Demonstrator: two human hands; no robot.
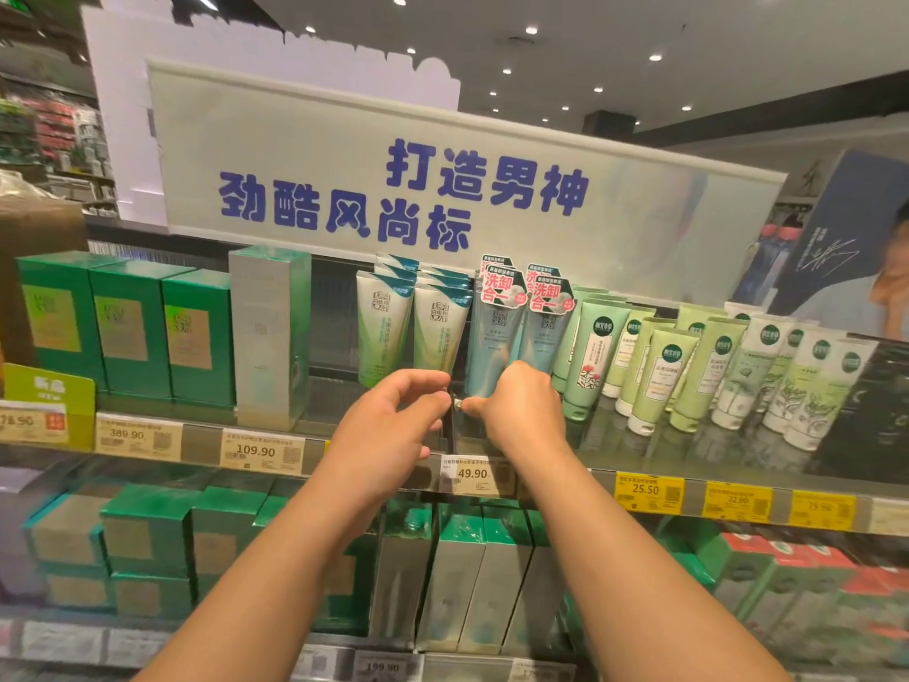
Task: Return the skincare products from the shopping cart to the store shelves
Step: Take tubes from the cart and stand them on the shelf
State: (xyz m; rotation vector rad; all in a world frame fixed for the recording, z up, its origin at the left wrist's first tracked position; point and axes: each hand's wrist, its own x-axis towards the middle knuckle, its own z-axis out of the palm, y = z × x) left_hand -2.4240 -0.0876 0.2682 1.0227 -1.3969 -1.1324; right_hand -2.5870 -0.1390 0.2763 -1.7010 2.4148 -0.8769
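On the upper shelf (565,467) stand rows of skincare tubes. My left hand (393,420) curls its fingers and thumb round the bottom end of a white-green tube (438,327). To its right, my right hand (519,408) is closed in a fist round the base of a pale blue tube (492,342), whose cap is hidden. The two thumbs nearly meet at a small shiny spot (457,403) on the front edge of a clear divider (450,435) between the tube rows.
Green boxes (128,332) and a silver box (268,332) stand to the left. Light green tubes (659,381) and white tubes (752,371) lean to the right. Price tags (472,475) line the shelf edge. More boxes (457,578) fill the shelf below. A sign (408,189) rises behind.
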